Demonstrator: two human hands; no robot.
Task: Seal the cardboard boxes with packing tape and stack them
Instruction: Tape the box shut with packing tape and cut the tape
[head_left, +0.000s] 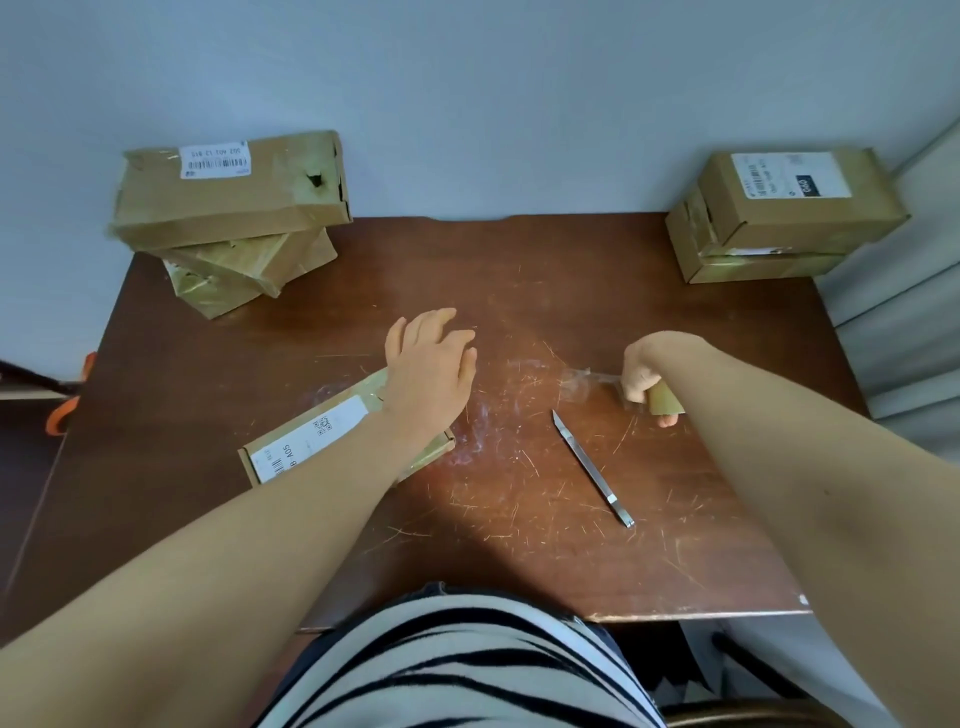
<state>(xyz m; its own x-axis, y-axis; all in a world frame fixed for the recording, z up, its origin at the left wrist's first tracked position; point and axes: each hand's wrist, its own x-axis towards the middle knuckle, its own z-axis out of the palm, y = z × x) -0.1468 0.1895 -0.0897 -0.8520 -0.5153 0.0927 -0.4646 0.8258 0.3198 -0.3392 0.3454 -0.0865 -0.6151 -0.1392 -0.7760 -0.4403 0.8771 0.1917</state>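
Note:
A flat cardboard box (311, 436) with a white label lies on the brown table (519, 545), left of centre. My left hand (431, 369) hovers over its far end, fingers straight and spread, holding nothing. My right hand (644, 374) grips a roll of clear packing tape (662, 400) at the right of the table; a loose strip of tape (576, 384) runs from it to the left. A stack of three taped boxes (228, 208) stands at the back left. Two more boxes (769, 218) are stacked at the back right.
A metal utility knife (592, 467) lies on the table between my hands, blade pointing away from me. The wall runs along the table's far edge. An orange-handled object (67, 410) sits off the left edge. My striped shirt fills the bottom of the view.

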